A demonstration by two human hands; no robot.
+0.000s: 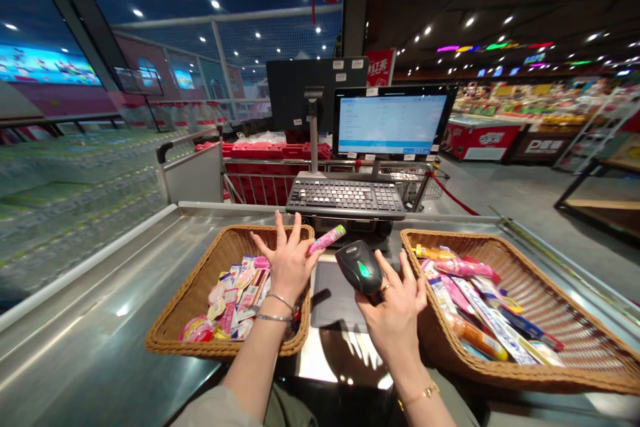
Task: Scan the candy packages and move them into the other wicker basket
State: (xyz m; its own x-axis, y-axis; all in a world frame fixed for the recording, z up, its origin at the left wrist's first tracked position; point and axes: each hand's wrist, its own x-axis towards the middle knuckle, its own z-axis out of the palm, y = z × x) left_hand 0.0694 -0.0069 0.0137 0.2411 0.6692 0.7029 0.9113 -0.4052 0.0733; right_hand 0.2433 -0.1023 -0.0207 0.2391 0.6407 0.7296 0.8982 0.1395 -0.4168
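Between the thumb and index finger of my left hand [289, 263] is a slim pink tube with a green end [327, 239]; the other fingers are spread. This hand is above the right side of the left wicker basket [175, 300], where small pink, white and yellow packets [237, 297] lie. My right hand [397, 310] has a black barcode scanner [358, 267] at its thumb and index finger, a green light glowing on top; the scanner's handle is hidden. Just right of that hand, the second wicker basket [590, 333] contains colourful tubes and long packets [490, 307].
Behind the baskets stand a black keyboard [347, 195] and a lit monitor [393, 121], with a dark screen back [300, 90] beside it. The metal counter [100, 300] extends left. A cart with red crates [275, 150] is beyond, and bottle stacks [75, 193] rise at left.
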